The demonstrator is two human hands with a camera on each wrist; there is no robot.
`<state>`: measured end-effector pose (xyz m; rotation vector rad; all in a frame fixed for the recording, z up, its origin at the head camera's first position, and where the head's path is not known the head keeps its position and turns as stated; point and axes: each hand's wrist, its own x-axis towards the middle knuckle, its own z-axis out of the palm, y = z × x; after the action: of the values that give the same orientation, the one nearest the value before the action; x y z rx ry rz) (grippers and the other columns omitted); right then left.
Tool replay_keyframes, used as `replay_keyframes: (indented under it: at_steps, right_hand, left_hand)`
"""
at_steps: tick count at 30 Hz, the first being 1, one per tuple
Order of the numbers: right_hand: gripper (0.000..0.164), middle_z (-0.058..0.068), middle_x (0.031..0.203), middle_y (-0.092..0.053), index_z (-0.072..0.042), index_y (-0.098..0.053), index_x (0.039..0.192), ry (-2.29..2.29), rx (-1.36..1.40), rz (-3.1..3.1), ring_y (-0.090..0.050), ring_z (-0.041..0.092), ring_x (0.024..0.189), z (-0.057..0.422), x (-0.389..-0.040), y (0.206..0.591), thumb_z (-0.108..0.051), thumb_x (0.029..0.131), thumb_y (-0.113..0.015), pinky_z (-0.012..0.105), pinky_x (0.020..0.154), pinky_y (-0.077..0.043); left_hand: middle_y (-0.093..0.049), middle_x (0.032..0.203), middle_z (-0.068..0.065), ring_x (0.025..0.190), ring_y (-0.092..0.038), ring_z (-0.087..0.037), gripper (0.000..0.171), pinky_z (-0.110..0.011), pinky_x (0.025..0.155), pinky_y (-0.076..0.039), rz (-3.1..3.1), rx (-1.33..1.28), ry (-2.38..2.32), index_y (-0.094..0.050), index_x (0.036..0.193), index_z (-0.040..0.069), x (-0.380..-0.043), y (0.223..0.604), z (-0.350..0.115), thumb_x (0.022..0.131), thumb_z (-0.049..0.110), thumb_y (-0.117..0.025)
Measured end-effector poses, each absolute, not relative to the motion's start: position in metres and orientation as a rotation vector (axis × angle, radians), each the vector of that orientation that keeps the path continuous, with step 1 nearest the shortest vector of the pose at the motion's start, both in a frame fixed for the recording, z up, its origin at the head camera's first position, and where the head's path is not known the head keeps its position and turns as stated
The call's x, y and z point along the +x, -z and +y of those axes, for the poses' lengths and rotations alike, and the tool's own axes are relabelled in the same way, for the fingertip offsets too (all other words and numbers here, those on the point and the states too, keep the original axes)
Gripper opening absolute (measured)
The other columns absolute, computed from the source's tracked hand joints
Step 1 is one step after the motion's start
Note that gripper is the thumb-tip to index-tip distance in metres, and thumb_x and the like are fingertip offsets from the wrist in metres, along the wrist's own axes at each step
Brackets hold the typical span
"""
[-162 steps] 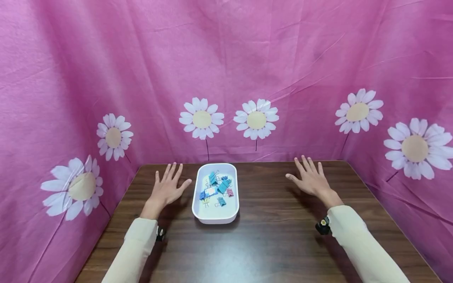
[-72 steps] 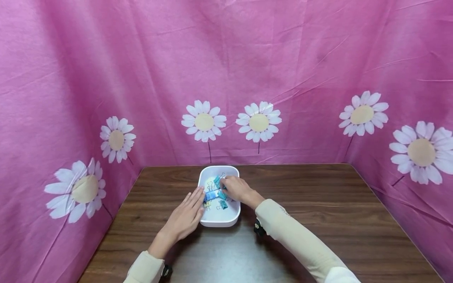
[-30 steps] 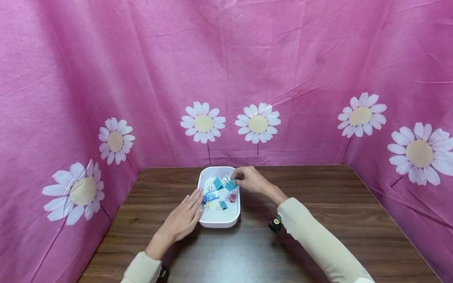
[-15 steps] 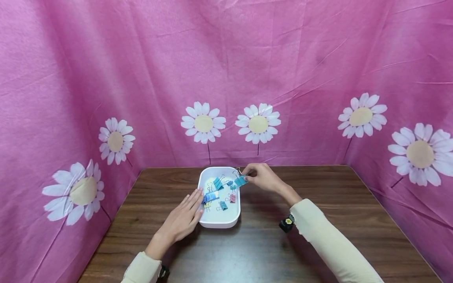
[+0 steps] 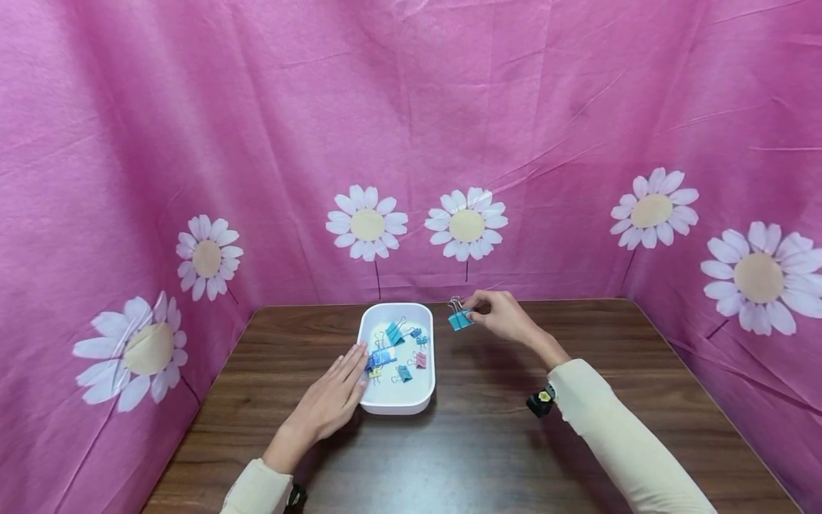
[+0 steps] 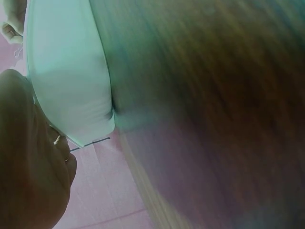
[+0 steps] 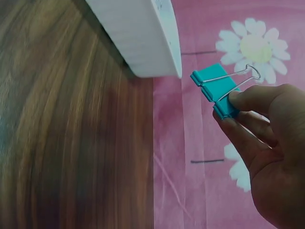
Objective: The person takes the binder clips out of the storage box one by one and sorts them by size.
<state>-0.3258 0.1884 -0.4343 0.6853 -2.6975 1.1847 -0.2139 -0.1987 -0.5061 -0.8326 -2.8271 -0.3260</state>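
My right hand (image 5: 507, 316) pinches a large teal binder clip (image 5: 459, 319) between thumb and fingers, just right of the white tray (image 5: 396, 408). In the right wrist view the clip (image 7: 217, 88) shows its two wire handles, the thumb on its flat side. My left hand (image 5: 330, 395) lies with straight fingers against the tray's left rim. Inside the tray are another large teal binder clip (image 5: 394, 333), a pink clip (image 5: 420, 360), a small teal clip (image 5: 403, 373), a yellow clip (image 5: 375, 373) and several blue ones. Left fingertips partly overlap the blue clips (image 5: 382, 358).
The tray stands on a dark wooden table (image 5: 488, 442), near its back edge. A pink curtain (image 5: 411, 107) with printed daisies hangs behind the table and along both sides.
My right hand has reached into the tray, taken hold of the large teal binder clip and carried it out over the right rim. Earlier, my left hand moved from the table to the tray's left rim.
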Motion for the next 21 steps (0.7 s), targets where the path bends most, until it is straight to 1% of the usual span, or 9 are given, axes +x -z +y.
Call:
replay_keyframes:
  at_steps: [7, 11, 14, 21]
  right_hand:
    - [0.01, 0.013, 0.109, -0.08, -0.006, -0.08, 0.105, -1.178, 0.627, -2.709, -0.074, 0.021, 0.094, 0.205, -0.331, 0.439, -0.005, 0.097, -0.075, 0.025, 0.079, -0.063]
    - [0.01, 0.012, 0.109, -0.079, -0.007, -0.079, 0.106, -1.204, 0.575, -2.73, -0.073, 0.021, 0.095, 0.214, -0.334, 0.444, -0.005, 0.098, -0.074, 0.026, 0.08, -0.063]
    - [0.01, 0.012, 0.108, -0.079, -0.006, -0.079, 0.107, -1.213, 0.54, -2.742, -0.073, 0.022, 0.095, 0.219, -0.338, 0.448, -0.005, 0.1, -0.072, 0.03, 0.081, -0.064]
    - [0.012, 0.017, 0.11, -0.079, -0.003, -0.078, 0.109, -1.211, 0.492, -2.733, -0.076, 0.029, 0.099, 0.226, -0.345, 0.455, -0.005, 0.1, -0.071, 0.045, 0.09, -0.066]
  left_hand:
    - [-0.029, 0.176, -0.015, 0.163, -0.029, -0.032, 0.057, -0.052, 0.132, -0.033, -2.828, -0.834, 0.313, -0.035, 0.164, -0.001, -0.213, 0.507, -0.2, 0.115, 0.027, -0.041]
    - [-0.029, 0.176, -0.016, 0.163, -0.029, -0.033, 0.057, -0.052, 0.132, -0.033, -2.821, -0.838, 0.308, -0.036, 0.164, -0.001, -0.213, 0.507, -0.2, 0.115, 0.026, -0.041]
    - [-0.028, 0.176, -0.016, 0.163, -0.029, -0.032, 0.057, -0.052, 0.132, -0.033, -2.82, -0.836, 0.31, -0.036, 0.164, -0.002, -0.213, 0.507, -0.2, 0.115, 0.026, -0.041]
    - [-0.026, 0.176, -0.015, 0.164, -0.027, -0.032, 0.057, -0.051, 0.133, -0.031, -2.835, -0.835, 0.327, -0.034, 0.165, -0.001, -0.213, 0.507, -0.201, 0.115, 0.027, -0.04]
